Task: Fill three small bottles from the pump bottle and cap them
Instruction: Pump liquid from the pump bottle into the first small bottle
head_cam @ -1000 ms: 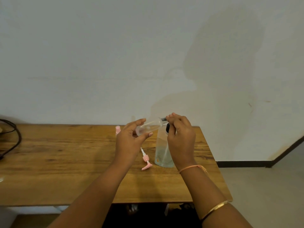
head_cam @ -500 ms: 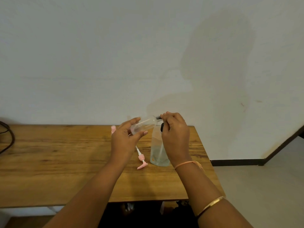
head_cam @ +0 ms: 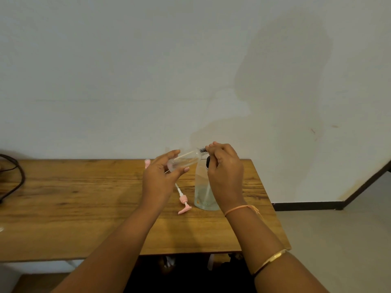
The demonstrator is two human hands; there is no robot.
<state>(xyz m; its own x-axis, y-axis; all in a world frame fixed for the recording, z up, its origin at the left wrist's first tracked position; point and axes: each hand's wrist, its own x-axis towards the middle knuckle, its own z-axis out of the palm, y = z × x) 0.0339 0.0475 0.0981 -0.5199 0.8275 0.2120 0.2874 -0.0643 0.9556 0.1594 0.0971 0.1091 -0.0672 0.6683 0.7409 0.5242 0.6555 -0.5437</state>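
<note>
Holding one small bottle (head_cam: 186, 158): left hand (head_cam: 158, 178), right hand (head_cam: 226, 172); one pump (head_cam: 183, 199).

Head-worn view, facing forward and down, near the table (head_cam: 63, 208)

Clear small bottle (head_cam: 186, 160), black cap (head_cam: 202, 149), pink pump head (head_cam: 183, 199), brown wood-grain table (head_cam: 74, 197), gold bangle (head_cam: 270, 260)
</note>
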